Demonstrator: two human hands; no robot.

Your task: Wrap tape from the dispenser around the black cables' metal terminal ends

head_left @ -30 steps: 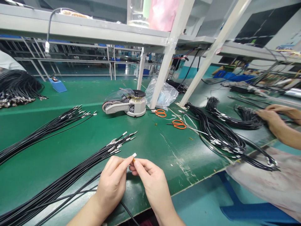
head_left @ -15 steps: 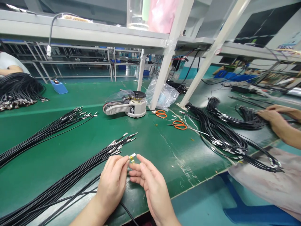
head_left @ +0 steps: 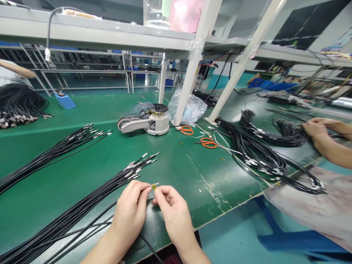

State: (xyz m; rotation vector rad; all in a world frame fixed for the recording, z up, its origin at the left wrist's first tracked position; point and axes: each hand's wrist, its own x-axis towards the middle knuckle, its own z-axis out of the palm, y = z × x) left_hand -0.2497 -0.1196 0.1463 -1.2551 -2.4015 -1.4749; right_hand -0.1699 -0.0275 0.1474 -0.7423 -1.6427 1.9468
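Between thumb and fingers, my left hand (head_left: 128,211) pinches the end of a black cable (head_left: 150,248), whose length reappears below the hand. A small pale tip sticks out past the fingertips. Around or against that tip is a short piece of yellow tape (head_left: 154,187); I cannot tell how far it wraps. My right hand (head_left: 176,212) is closed, its thumb and index finger gripping the tape's lower end. Left of my hands lies a bundle of black cables (head_left: 90,200) with pale-tagged ends.
A tape dispenser (head_left: 156,123) stands on the green table (head_left: 176,165). Two orange-handled scissors (head_left: 208,142) lie right of it. Another cable bundle (head_left: 52,152) lies left, and coiled cables (head_left: 247,146) lie right, near a co-worker's hands (head_left: 319,134). Shelf posts (head_left: 189,77) rise behind.
My right hand's spread fingers have closed in on the yellow tape and pinch it at the cable tip. The tip has turned slightly. The whole view has shifted a little.
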